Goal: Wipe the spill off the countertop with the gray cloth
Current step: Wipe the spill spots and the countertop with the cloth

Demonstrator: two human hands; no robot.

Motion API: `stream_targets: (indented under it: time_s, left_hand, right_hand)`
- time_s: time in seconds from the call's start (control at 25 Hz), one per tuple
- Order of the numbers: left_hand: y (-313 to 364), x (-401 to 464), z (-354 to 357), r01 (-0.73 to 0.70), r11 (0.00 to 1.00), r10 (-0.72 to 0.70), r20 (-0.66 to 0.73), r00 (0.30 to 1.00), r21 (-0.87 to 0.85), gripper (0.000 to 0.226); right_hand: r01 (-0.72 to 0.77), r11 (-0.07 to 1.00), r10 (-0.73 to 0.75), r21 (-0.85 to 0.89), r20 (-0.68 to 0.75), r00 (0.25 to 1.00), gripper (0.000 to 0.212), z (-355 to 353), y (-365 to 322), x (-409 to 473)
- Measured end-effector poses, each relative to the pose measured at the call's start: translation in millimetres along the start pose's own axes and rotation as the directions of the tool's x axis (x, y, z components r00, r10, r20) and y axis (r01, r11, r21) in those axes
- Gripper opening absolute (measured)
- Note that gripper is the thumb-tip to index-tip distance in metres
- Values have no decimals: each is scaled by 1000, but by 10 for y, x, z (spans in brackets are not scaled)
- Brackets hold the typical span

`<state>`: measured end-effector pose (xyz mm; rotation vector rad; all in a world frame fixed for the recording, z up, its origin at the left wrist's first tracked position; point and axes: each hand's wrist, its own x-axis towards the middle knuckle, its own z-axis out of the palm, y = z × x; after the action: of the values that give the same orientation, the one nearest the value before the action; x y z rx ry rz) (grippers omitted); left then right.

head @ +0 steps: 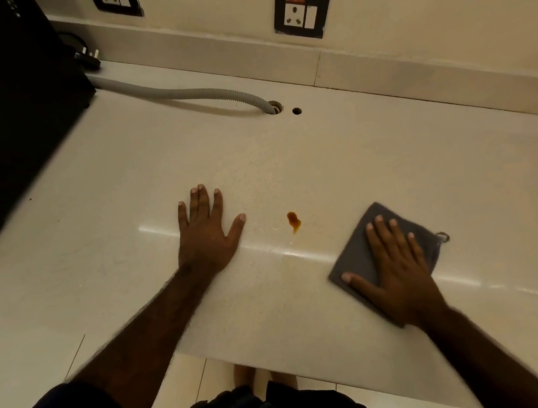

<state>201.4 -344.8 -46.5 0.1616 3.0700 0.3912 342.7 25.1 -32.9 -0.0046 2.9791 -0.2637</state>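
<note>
Nearest the person, the right hand (399, 269) lies flat with its fingers spread, pressing down on the gray cloth (360, 253), palm on top and not gripping or bunching it. The cloth lies flat on the pale table (305, 300), close to the near edge, with a small loop at its far right corner. The left hand (207, 231) also rests flat and open on the bare table, fingers spread, holding nothing; it looks to be only a brace. Between the two hands sits the spill (294, 221), a small brown drop with a short tail trailing toward the near edge, so its long axis runs near-to-far. From the right hand the spill lies to the left and a little farther away, clear of the cloth's left corner and not touching it. It lies nearer to the left hand's thumb than to the cloth, but the hand with the cloth is the one that must travel. The wipe has not yet reached the stain; the coming move is probably a slide of the cloth leftward and slightly away, across the drop. Beyond both hands, a ribbed gray hose (201, 94) runs along the table into a hole, and a socket (301, 14) is set in the wall behind.
</note>
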Motion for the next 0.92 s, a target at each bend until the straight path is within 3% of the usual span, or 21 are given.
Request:
stream_targets:
  time_s: [0.12, 0.28, 0.4, 0.52, 0.64, 0.8, 0.92]
  left_hand:
    - [10, 3, -8, -1, 1000, 1, 12, 1000, 1, 88]
    - [11, 7, -10, 6, 1000, -6, 22, 1000, 14, 89]
    - [-1, 13, 2, 4, 1000, -4, 13, 1000, 17, 89]
    - [-14, 7, 34, 1, 1000, -1, -13, 1000, 10, 88]
    - [-15, 13, 54, 1, 1000, -1, -20, 1000, 15, 89]
    - [-24, 30, 77, 7, 1000, -7, -18, 1000, 16, 89]
    - [-40, 37, 97, 4, 1000, -4, -31, 999, 17, 88]
  right_hand:
    - [-84, 996, 83, -27, -10, 996, 116, -95, -250, 449]
    - [80, 997, -80, 17, 4, 997, 117, 34, -677, 323]
    - [153, 988, -153, 1, -10, 988, 115, 135, -444, -102]
    - [31, 999, -31, -10, 31, 999, 116, -20, -165, 3]
    - [-65, 998, 66, -12, 35, 997, 121, -112, -425, 422]
    - [82, 996, -82, 37, 2, 997, 123, 112, -1063, 338]
    - [188, 982, -187, 24, -57, 981, 119, 239, -911, -75]
